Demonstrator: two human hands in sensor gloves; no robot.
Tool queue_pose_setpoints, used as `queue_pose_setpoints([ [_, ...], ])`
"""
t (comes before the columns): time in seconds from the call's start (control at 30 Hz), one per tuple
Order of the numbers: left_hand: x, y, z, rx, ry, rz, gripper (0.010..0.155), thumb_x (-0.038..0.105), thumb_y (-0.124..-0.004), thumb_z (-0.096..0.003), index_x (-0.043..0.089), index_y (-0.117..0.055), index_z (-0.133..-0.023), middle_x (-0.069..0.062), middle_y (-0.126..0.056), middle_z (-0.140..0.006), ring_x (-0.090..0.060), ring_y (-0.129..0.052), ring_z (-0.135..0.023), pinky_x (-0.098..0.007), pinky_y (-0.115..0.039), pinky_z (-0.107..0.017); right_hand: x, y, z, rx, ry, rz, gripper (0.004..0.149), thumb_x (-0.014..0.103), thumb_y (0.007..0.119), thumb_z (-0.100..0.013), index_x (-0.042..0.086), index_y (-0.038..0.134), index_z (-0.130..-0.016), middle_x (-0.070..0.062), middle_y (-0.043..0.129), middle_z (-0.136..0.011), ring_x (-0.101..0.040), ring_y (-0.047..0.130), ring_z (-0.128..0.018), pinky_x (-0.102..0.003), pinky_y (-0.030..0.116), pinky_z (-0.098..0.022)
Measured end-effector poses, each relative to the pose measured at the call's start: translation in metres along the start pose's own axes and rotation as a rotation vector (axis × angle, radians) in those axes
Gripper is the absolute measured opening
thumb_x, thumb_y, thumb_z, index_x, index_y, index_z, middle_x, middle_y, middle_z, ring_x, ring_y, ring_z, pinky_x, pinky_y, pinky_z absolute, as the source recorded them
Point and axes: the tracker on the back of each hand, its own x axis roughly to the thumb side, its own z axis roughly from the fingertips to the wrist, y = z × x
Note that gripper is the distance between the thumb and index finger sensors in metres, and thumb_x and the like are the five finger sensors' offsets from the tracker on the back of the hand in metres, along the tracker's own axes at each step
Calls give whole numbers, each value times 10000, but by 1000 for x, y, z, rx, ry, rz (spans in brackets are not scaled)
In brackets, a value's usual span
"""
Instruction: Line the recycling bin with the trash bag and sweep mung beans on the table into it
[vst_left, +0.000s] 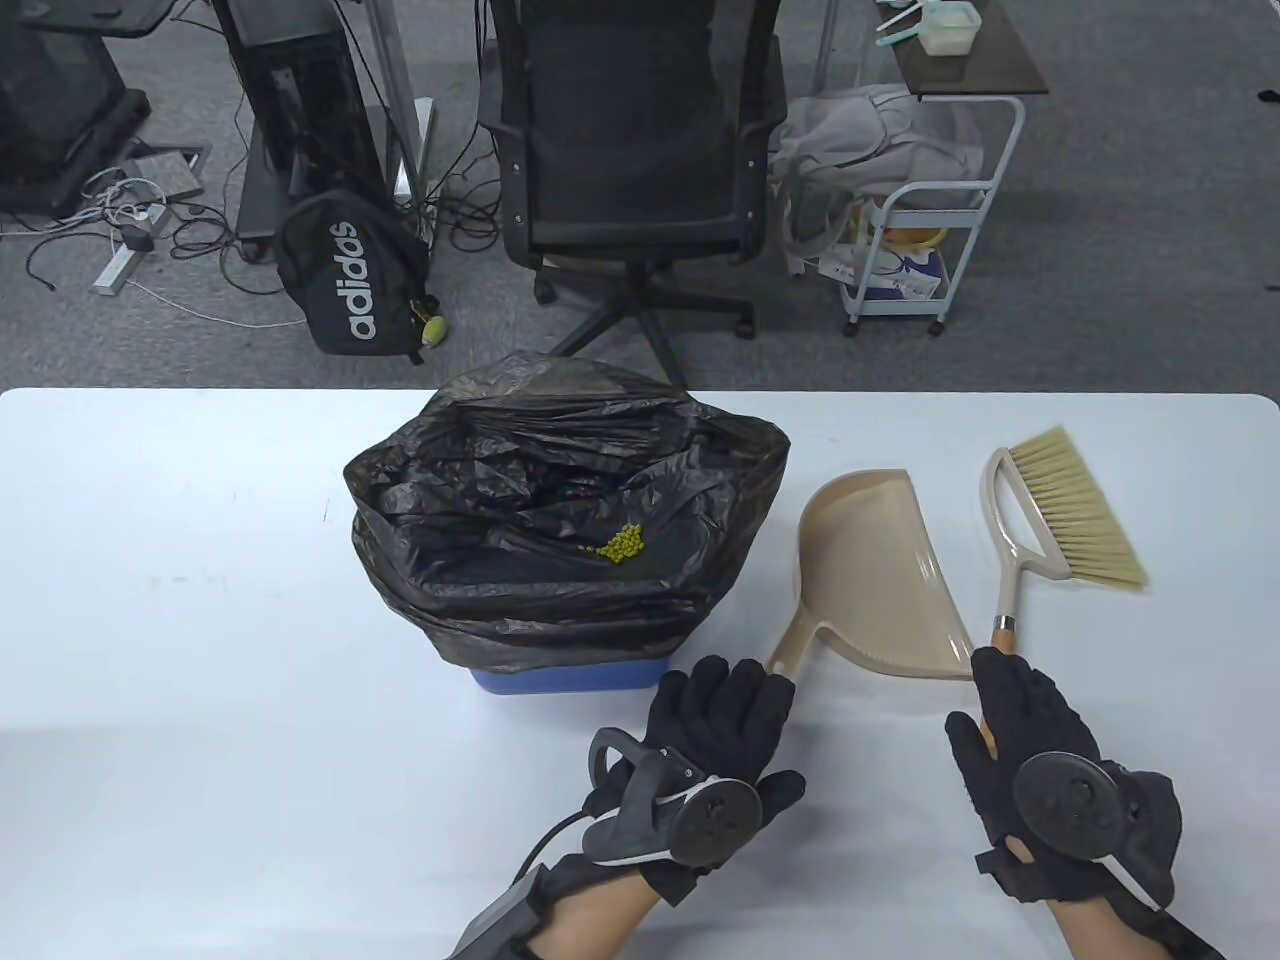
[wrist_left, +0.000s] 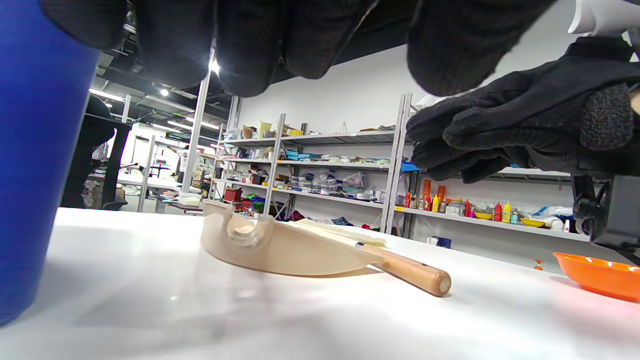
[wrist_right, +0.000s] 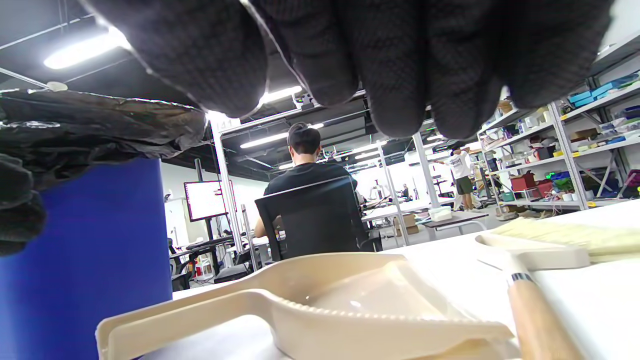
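Our left hand (vst_left: 715, 745) hovers over the dustpan (vst_left: 880, 575) handle w/ fingers relaxed, gripping nothing, and our right hand (vst_left: 1040, 770) hangs loose above the brush (vst_left: 1050, 525) handle, also empty; both tools lie flat on the surface (vst_left: 180, 620), just right of the bin (vst_left: 570, 680). The bag (vst_left: 500, 480) already lines the bin, w/ the mung beans (vst_left: 622, 543) sitting in a fold near the top. We'd judge the bag thin, soft and slippery, so take it by the rim; the beans are small, hard and prob. roll easily.

Grey carpet (vst_left: 1120, 250); black office chair (vst_left: 630, 150), white trolley (vst_left: 925, 240), backpack (vst_left: 350, 275). Stocked shelving (wrist_left: 340, 175) lines white wall. Ceiling strip lights (wrist_right: 82, 50) lit.
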Motion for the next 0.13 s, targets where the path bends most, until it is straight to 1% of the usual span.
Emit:
queue_pose_setpoints([
  [0.13, -1, 0, 0, -1, 8, -1, 807, 510, -810, -481, 38, -652, -1116, -299, -699, -1119, -669, -673, -970, -809, -552, -660, -2, 3, -1, 13, 15, 12, 679, 375, 780, -503, -34, 699, -1039, -375, 801, -924, -614, 837, -812, -688, 720, -537],
])
